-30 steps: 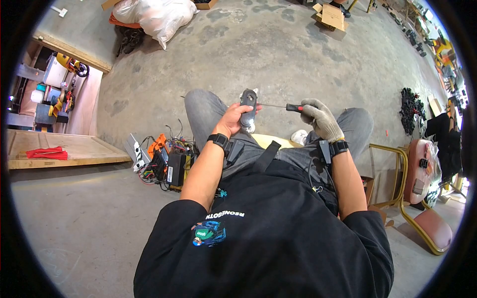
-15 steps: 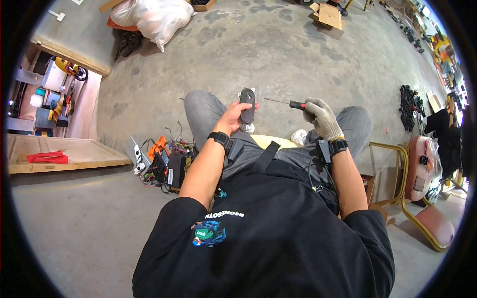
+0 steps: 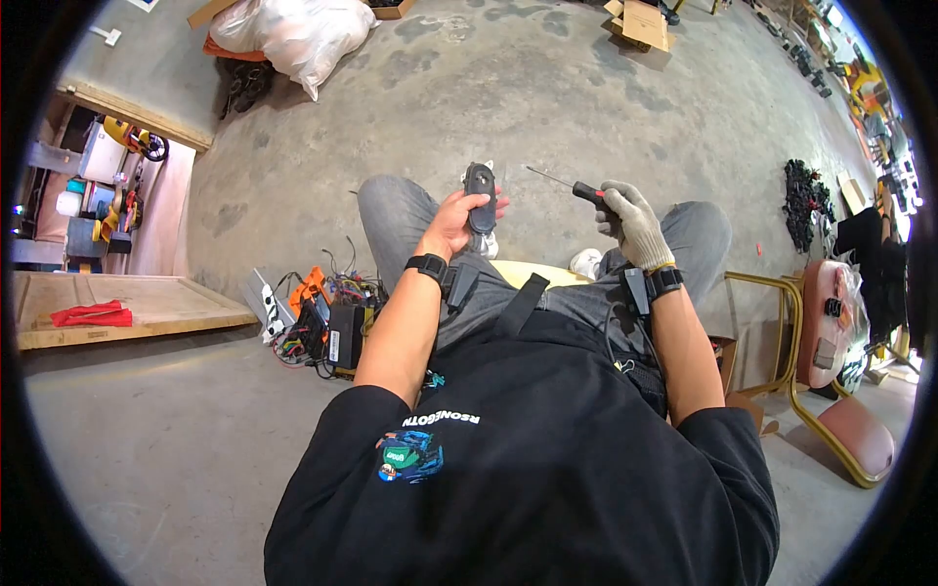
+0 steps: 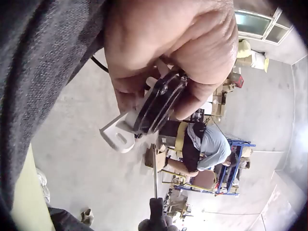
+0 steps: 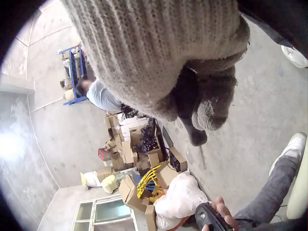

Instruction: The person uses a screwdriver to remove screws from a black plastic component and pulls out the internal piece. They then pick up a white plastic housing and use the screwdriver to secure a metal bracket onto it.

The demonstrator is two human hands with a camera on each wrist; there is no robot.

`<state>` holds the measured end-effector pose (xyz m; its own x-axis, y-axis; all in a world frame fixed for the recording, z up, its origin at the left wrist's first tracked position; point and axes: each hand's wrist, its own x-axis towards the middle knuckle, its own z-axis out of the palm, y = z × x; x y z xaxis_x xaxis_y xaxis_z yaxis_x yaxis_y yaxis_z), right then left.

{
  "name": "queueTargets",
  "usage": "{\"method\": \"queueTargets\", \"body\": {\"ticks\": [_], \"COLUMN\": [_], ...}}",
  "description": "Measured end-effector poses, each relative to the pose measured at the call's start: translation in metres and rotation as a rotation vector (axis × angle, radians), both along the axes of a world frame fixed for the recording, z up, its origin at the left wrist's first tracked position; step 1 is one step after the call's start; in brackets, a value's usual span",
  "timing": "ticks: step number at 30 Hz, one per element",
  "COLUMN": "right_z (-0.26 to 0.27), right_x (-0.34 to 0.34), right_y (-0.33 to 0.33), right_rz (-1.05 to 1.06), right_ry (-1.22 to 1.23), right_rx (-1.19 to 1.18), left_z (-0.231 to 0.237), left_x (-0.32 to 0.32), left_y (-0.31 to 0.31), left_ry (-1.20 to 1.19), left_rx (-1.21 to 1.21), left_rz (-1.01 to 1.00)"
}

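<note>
R grip (image 3: 635,227) (gloved) holds blk/red screwdriver (image 3: 588,191).

From afar I see an oblong black device (image 3: 481,203) gripped in the left hand (image 3: 453,223), a white slotted tab (image 4: 113,134) jutting from one end. I see the screwdriver (image 3: 587,191), black-and-red handle, slim metal shaft, held in the gloved right hand (image 3: 635,227), its tip near the device but apart.
</note>
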<state>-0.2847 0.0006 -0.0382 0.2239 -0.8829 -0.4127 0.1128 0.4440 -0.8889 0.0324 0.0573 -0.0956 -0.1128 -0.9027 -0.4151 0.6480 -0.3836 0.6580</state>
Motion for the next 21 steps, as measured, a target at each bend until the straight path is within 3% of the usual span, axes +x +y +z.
{"method": "queueTargets", "body": {"ticks": [7,10,12,16,21], "right_z": [0.002,0.005,0.006,0.008,0.01], "right_x": [0.0,0.0,0.001,0.002,0.002], "right_y": [0.001,0.001,0.001,0.002,0.003], "right_rz": [0.024,0.058,0.087,0.071,0.07], "right_ry": [0.019,0.051,0.057,0.041,0.044], "right_rx": [-0.005,-0.031,-0.045,-0.05,-0.063], "left_z": [0.002,-0.005,-0.011,-0.008,-0.019], "left_x": [0.002,0.002,0.0,-0.006,-0.001], "left_y": [0.004,0.004,0.002,0.004,0.001], "left_ry": [-0.017,-0.114,-0.165,-0.114,-0.077], "left_rx": [-0.009,0.04,0.118,0.14,0.125], "left_rz": [0.041,-0.007,-0.176,-0.246,-0.159]}}
